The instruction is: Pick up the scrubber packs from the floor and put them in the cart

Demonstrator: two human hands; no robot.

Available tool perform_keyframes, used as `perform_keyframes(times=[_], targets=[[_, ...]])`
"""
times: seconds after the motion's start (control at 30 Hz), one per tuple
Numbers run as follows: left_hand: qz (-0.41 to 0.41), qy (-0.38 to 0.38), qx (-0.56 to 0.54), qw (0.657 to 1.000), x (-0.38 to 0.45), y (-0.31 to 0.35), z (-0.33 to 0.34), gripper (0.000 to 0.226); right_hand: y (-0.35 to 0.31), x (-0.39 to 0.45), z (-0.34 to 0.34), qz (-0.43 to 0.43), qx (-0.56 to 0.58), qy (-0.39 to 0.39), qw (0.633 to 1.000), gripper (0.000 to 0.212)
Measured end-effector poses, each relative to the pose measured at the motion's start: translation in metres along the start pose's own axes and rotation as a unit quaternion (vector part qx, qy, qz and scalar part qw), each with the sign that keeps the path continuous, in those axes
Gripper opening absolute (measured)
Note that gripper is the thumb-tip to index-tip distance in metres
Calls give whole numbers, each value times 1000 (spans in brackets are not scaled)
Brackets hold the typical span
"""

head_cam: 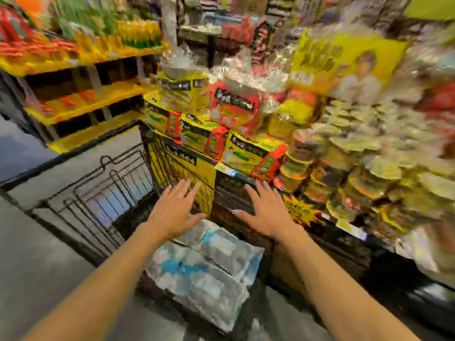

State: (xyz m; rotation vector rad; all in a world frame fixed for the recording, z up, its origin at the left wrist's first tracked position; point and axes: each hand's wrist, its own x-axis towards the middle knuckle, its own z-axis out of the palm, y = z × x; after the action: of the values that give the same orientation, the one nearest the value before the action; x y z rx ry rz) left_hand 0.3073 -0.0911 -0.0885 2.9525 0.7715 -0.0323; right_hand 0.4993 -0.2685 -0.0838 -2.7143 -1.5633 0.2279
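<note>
- Progress, as I judge it: the packs (209, 264) are lying on the floor (37, 254) beside the cart (98, 188); none are showing in the cart, so the lifting is left.
- Left hand (176, 205) and right hand (267, 210) are hovering with fingers spread, holding nothing.
- The packs are sitting just below and between both hands, apart from them.

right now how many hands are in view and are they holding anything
2. The left hand and right hand both hang open above the plastic-wrapped packs, beside the black wire cart, holding nothing.
</note>
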Motion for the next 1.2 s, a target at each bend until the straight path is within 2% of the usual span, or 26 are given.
perform_keyframes(times=[0.07, 0.17, 0.27, 0.37, 0.5, 0.57, 0.63, 0.7, 0.73, 0.83, 0.97, 1.03, 1.13, 1.2], targets=[[58, 8, 5, 998, 3, 35, -16, 97, 17, -48, -14, 58, 9, 9, 998, 99], [140, 7, 13, 990, 4, 96, -32, 111, 52, -128, -26, 150, 24, 17, 988, 120], [217, 21, 16, 976, 0, 166, -38, 134, 91, -218, -26, 239, 47, 47, 969, 108], [293, 1, 20, 956, -16, 259, -38, 139, 133, -324, -15, 336, 51, 67, 938, 123], [403, 6, 19, 915, -61, 398, -38, 110, 174, -469, 2, 464, 63, 76, 880, 150], [458, -4, 12, 889, -88, 466, -41, 109, 185, -539, 7, 515, 74, 84, 850, 155], [512, 1, 3, 859, -118, 536, -45, 109, 192, -610, 9, 566, 91, 108, 813, 146], [557, 15, -9, 830, -151, 598, -47, 109, 194, -674, 14, 613, 90, 120, 776, 124], [577, 17, -7, 817, -168, 626, -46, 109, 193, -705, 18, 636, 90, 123, 756, 124], [634, -2, 9, 773, -223, 696, -34, 107, 185, -789, 33, 700, 87, 132, 697, 151], [707, -17, 20, 707, -287, 771, -15, 109, 168, -874, 52, 773, 99, 131, 613, 159], [734, -18, 20, 679, -312, 801, -6, 108, 161, -900, 55, 794, 109, 139, 581, 151], [770, -23, 11, 637, -337, 843, 9, 106, 157, -931, 59, 815, 130, 144, 546, 109], [786, -26, 4, 618, -349, 873, 20, 105, 163, -954, 69, 828, 125, 140, 528, 100]])
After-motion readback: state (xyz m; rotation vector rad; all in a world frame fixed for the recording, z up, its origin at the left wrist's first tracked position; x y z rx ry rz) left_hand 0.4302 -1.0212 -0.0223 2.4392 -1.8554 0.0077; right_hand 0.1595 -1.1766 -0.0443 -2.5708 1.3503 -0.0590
